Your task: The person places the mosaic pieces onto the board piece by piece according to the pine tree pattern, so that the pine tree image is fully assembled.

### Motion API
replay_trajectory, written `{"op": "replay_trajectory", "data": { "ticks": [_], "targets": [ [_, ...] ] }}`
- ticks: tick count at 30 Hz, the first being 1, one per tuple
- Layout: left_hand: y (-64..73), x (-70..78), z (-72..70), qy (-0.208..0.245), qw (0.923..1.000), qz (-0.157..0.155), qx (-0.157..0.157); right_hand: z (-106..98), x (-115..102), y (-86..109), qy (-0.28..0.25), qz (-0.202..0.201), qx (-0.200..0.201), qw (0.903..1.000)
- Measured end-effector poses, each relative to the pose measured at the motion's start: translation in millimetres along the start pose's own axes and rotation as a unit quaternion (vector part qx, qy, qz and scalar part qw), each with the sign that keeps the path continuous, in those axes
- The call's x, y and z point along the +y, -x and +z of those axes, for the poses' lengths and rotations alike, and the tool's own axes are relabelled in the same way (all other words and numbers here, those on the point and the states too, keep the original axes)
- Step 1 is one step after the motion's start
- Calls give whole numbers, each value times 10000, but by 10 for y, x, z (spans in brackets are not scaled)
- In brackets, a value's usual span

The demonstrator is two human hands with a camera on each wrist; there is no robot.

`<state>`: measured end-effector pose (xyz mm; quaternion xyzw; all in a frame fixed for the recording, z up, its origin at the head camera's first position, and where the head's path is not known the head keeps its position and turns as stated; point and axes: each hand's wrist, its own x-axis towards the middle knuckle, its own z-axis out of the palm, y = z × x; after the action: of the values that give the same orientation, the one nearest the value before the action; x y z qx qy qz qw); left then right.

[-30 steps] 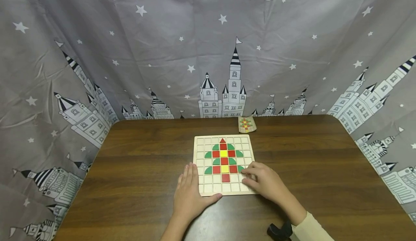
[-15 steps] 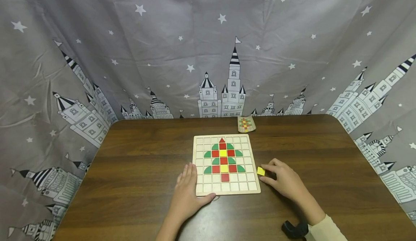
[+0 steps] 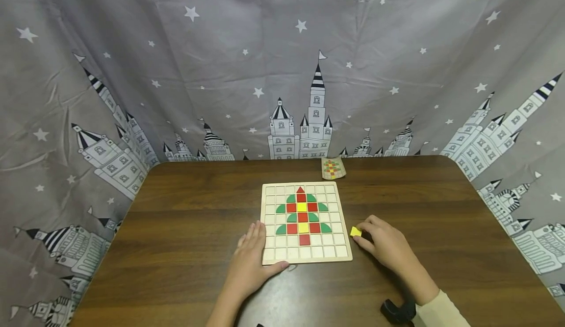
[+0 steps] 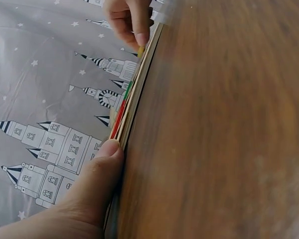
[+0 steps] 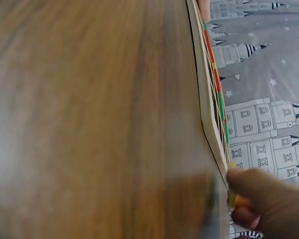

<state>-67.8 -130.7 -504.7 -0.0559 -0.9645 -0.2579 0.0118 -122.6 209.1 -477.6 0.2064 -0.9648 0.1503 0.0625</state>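
Observation:
A pale wooden grid board (image 3: 329, 252) lies on the table, with red, yellow and green tiles set in a tree-like pattern topped by a red triangle (image 3: 300, 189). My left hand (image 3: 250, 261) rests at the board's near left corner, fingers straight along the left edge and thumb on the front edge. Just right of the board, my right hand (image 3: 385, 241) pinches a yellow square tile (image 3: 355, 231) between thumb and fingers. In the left wrist view the yellow tile (image 4: 141, 51) shows only as a sliver beyond the board.
A small card (image 3: 333, 168) with a similar coloured pattern lies at the table's back edge. Behind the wooden table (image 3: 190, 209) hangs a grey curtain (image 3: 212, 62) printed with castles and stars. A black wrist band (image 3: 398, 312) is by my right sleeve.
My right hand has moved right, off the board's right side, and the yellow tile in its pinch has come into sight. The left hand stays at the board's corner.

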Motion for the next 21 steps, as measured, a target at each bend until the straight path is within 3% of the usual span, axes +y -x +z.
{"op": "replay_trajectory", "data": {
  "ticks": [7,16,21],
  "targets": [
    [2,-7,1,-34,10000,11,34,16,-227,-98,-527,-409,-132,9977],
    [0,-5,4,-87,9999,30,45,140,-759,-205,-557,-1171,-589,9898],
    [9,-7,9,-65,10000,7,40,215,-909,-231,-493,-1691,-500,9831]
  ]
}}
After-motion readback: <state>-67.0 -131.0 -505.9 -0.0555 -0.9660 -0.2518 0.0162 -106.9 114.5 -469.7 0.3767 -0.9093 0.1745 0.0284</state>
